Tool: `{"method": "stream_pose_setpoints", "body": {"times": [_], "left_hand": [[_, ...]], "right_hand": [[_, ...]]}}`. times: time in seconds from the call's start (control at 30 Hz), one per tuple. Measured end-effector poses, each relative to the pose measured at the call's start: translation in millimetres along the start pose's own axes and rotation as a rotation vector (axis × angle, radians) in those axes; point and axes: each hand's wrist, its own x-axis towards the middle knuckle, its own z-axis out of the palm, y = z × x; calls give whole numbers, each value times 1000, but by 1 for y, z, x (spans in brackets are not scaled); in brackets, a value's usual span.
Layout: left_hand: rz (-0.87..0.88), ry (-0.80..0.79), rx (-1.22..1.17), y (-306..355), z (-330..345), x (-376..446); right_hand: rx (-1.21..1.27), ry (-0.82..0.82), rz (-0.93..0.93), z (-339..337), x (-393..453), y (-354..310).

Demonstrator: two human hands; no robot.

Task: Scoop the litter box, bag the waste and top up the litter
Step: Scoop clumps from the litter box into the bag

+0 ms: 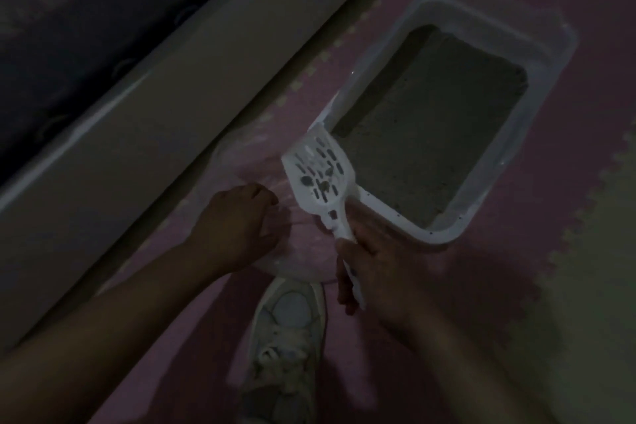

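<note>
A white plastic litter box [537, 55] lies on the pink floor mat, holding flat grey litter [437, 134]. My right hand [375, 272] grips the handle of a white slotted scoop [318, 175], whose blade carries a few dark clumps and hovers over the box's near-left corner. A clear plastic bag [241, 162] lies on the mat just left of the scoop. My left hand [237, 220] rests on the bag with its fingers curled around the bag's edge.
A pale bed frame or board [165, 107] runs diagonally along the left, with a dark mattress [69, 10] above it. My white sneaker [289, 330] stands below the hands. A green mat tile [599, 286] joins the pink mat [516, 286] at right.
</note>
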Motion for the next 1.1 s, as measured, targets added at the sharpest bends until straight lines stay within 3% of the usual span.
{"method": "stream_pose_setpoints", "body": {"times": [0.2,0.57,0.93,1.0,1.1], "left_hand": [[-69,1,13,-3,2,-5],[-123,-28,-31,2,3,-6],[-157,-30,-77,6,2,-4],[-176,-19,-99,7,3,-3],[-169,-5,-103,10,2,-1]], "right_hand": [[-785,0,-65,9,28,25],[-1023,47,-127,13,38,38],[-931,63,-165,10,25,36],[-811,71,-213,8,18,28],[-429,157,-293,2,7,19]]}}
